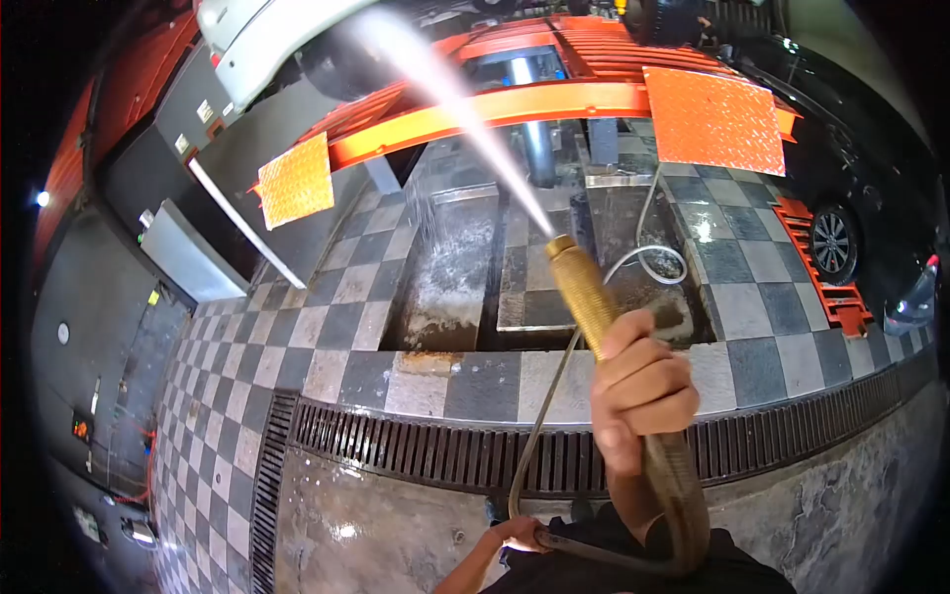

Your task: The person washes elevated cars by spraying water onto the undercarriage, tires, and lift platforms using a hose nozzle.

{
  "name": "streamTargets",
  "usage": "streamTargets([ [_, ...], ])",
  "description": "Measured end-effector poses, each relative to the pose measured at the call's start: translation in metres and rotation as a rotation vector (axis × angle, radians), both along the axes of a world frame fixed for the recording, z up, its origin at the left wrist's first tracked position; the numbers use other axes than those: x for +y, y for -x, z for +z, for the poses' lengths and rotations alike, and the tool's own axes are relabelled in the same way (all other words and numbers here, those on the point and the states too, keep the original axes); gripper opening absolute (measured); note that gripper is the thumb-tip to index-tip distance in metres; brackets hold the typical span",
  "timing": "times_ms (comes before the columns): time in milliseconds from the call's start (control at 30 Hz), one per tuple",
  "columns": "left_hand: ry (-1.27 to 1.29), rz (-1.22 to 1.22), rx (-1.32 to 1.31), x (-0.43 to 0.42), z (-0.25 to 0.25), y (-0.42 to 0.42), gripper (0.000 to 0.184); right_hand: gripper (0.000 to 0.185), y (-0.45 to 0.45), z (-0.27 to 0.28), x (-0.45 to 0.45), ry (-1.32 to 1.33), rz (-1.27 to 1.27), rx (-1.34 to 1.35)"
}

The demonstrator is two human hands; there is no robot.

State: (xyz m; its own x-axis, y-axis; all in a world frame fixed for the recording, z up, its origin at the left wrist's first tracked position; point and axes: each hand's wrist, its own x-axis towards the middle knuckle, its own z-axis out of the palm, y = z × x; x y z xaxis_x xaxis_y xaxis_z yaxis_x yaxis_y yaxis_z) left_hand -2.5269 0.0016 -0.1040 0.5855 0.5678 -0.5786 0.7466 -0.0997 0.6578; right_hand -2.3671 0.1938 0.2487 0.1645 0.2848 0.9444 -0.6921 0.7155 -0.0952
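My right hand (643, 391) is wrapped round the lower part of a brass hose nozzle (584, 292), tilted up and to the left. From its tip a white water jet (475, 124) sprays toward the raised white vehicle (262, 49) at the upper left. Below the nozzle the hose (683, 495) bends down and loops back across my body. Low in the view, my left hand (520, 535) is closed around that hose near my waist. Another stretch of hose runs up from there behind the nozzle.
An orange vehicle lift (485, 104) with tread-plate ramps spans the back over a wet recessed pit (445, 287). A drain grate (416, 450) crosses the floor before me. A dark car (851, 148) stands at right; a white pole (242, 223) leans at left.
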Motion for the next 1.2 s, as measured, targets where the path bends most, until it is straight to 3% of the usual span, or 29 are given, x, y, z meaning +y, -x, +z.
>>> streamTargets([
  [100,0.014,0.009,0.008,0.004,0.0,0.003,0.047,0.019,-0.03,-0.008,0.023,-0.023,-0.565,0.112],
  [267,0.032,-0.048,0.105,0.001,0.002,0.006,0.051,0.02,-0.069,-0.002,0.035,-0.027,-0.773,0.414],
  [433,0.076,-0.096,0.06,0.015,-0.001,-0.002,0.053,0.018,-0.039,-0.016,0.006,-0.047,-0.47,0.095],
  [500,0.112,-0.104,0.109,0.023,0.021,-0.01,0.052,0.018,-0.035,-0.01,-0.003,-0.059,-0.355,-0.002],
  [633,0.071,-0.087,0.085,0.012,-0.003,0.0,0.053,0.017,-0.056,-0.018,0.017,-0.026,-0.608,0.148],
  [700,0.092,-0.024,0.088,0.012,0.014,-0.001,0.056,0.016,-0.072,-0.022,0.026,0.014,-0.754,0.266],
  [1000,0.032,-0.132,0.108,0.015,-0.005,-0.007,0.063,0.015,-0.038,-0.03,0.007,0.033,-0.404,0.013],
  [1100,0.012,-0.091,0.097,0.006,-0.016,0.004,0.062,0.014,-0.057,-0.038,0.032,0.057,-0.673,0.28],
  [1200,-0.014,-0.053,0.035,-0.008,-0.028,0.009,0.06,0.014,-0.043,-0.038,0.037,0.1,-0.698,0.304],
])
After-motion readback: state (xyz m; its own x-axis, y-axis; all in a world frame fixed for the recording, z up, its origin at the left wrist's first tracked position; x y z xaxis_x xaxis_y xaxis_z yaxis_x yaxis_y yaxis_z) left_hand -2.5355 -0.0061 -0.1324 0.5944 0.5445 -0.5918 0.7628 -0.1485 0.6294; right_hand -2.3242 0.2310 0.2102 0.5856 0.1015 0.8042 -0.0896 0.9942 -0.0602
